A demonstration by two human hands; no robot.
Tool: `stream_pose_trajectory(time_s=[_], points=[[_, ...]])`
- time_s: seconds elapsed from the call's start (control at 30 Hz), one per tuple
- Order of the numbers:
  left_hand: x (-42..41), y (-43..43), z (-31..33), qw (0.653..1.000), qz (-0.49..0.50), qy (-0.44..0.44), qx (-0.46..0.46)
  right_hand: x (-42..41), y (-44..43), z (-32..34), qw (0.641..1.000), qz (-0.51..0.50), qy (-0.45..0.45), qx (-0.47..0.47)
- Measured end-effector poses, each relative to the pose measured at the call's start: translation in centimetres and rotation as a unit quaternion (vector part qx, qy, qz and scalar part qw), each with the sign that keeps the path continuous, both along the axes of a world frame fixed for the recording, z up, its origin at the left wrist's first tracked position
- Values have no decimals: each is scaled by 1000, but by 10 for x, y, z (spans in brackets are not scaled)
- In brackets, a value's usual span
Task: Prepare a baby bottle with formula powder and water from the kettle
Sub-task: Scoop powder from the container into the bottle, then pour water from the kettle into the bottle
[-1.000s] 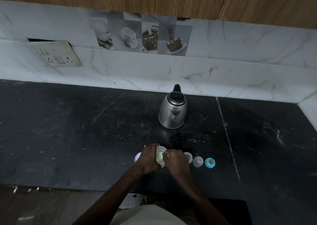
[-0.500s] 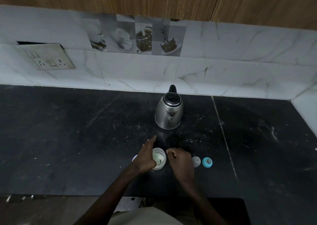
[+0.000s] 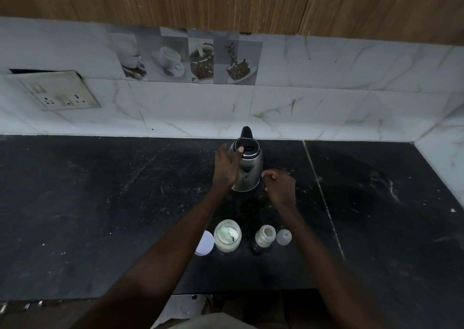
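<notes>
Left hand (image 3: 226, 169) sits against the steel kettle (image 3: 251, 169) at the back of the tabletop (image 3: 100, 203), thumb on the lid rim; can't tell if that grip closes. Right hand (image 3: 281, 188) hovers beside it, loosely curled, empty. Open baby bottle (image 3: 265, 235) stands near the front by the formula jar (image 3: 227, 235).

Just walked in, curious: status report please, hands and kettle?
Left hand touching top of kettle. Right hand loosely curled beside it, holding nothing. Kettle upright on counter. Open bottle and powder jar nearer; nothing in the way.
</notes>
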State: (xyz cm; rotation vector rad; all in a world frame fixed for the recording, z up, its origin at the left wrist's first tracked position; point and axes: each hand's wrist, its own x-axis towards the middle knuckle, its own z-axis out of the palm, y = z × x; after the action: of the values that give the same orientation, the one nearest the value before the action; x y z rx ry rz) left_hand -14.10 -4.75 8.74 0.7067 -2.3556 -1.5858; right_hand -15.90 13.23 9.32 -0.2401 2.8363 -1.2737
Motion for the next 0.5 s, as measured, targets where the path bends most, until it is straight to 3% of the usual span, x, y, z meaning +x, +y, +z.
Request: stream_pose_trajectory(time_s=[0.1, 0.23, 0.3, 0.4, 0.5], points=[[-16, 0, 12, 999, -11, -29, 31, -32, -17, 16, 1000, -22, -8, 15], [-27, 2, 25, 996, -71, -50, -36, -73, -40, 36, 996, -80, -1, 45], [-31, 1, 27, 992, -91, -69, -55, -94, -54, 43, 996, -47, -39, 68], [-38, -4, 30, 993, -81, -84, -8, -116, -74, 46, 992, 1, -119, 51], [-43, -12, 24, 992, -54, -84, 71, -128, -87, 37, 980, -13, -197, -31]])
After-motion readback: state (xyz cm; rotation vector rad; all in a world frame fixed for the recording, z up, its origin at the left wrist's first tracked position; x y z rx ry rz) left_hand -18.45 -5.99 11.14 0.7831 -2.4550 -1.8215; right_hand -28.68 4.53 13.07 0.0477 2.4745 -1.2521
